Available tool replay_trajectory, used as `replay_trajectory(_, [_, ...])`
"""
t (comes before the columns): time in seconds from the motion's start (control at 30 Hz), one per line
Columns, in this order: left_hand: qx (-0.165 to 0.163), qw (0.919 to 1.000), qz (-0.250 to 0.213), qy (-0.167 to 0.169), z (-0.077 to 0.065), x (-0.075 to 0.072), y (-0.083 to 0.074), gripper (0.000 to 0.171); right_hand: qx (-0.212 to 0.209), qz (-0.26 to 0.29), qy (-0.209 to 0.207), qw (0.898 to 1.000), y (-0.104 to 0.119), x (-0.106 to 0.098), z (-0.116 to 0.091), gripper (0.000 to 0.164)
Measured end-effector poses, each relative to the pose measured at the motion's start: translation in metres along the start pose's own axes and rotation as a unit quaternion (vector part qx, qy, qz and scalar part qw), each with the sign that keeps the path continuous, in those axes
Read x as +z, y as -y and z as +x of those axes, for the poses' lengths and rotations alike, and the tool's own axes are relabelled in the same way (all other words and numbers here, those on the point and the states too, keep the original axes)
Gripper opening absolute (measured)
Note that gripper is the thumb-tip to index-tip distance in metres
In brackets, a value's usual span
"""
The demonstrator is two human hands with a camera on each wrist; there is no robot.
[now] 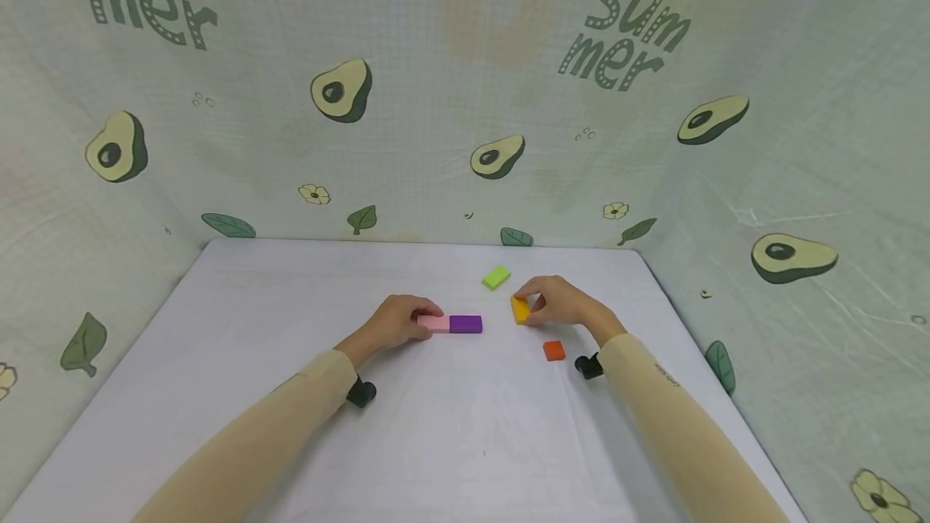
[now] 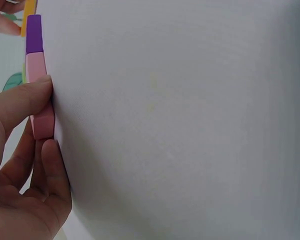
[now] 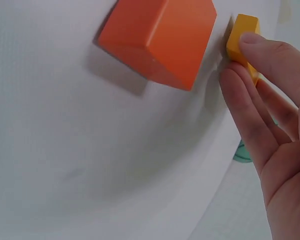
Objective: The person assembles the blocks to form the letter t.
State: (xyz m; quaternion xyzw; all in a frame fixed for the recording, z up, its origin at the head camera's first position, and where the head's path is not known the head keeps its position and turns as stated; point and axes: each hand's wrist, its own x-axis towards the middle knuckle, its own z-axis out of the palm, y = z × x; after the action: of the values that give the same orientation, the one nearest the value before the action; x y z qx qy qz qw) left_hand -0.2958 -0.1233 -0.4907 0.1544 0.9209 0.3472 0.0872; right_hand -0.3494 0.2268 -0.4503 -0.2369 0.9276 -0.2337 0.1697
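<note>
My left hand (image 1: 399,321) pinches a pink block (image 1: 435,324) between thumb and fingers. End to end with it lies a purple block (image 1: 466,324), forming one straight row on the white table. In the left wrist view the thumb presses the long side of the pink block (image 2: 43,125), and the purple block (image 2: 34,34) continues the row. To the right, my right hand (image 1: 559,302) grips a yellow block (image 1: 520,310) by thumb and fingertips. The right wrist view shows the thumb on the yellow block (image 3: 244,31), fingers behind it.
A lime green block (image 1: 496,278) lies farther back, between the two hands. Nearer me, below the right hand, sits an orange block (image 1: 554,351). The white table (image 1: 436,442) meets patterned cloth walls at the back and both sides.
</note>
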Motion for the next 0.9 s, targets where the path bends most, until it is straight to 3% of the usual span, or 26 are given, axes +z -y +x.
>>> replay_trajectory(0.5, [-0.009, 0.9999, -0.006, -0.009, 0.000, 0.001, 0.000, 0.035, -0.050, 0.017, -0.049, 0.997, 0.035, 0.005, 0.018, 0.046])
replay_trajectory(0.9, [-0.001, 1.0000, 0.004, -0.008, -0.001, -0.001, -0.001, 0.034, -0.065, 0.014, -0.052, 0.996, 0.066, 0.014, 0.040, 0.047])
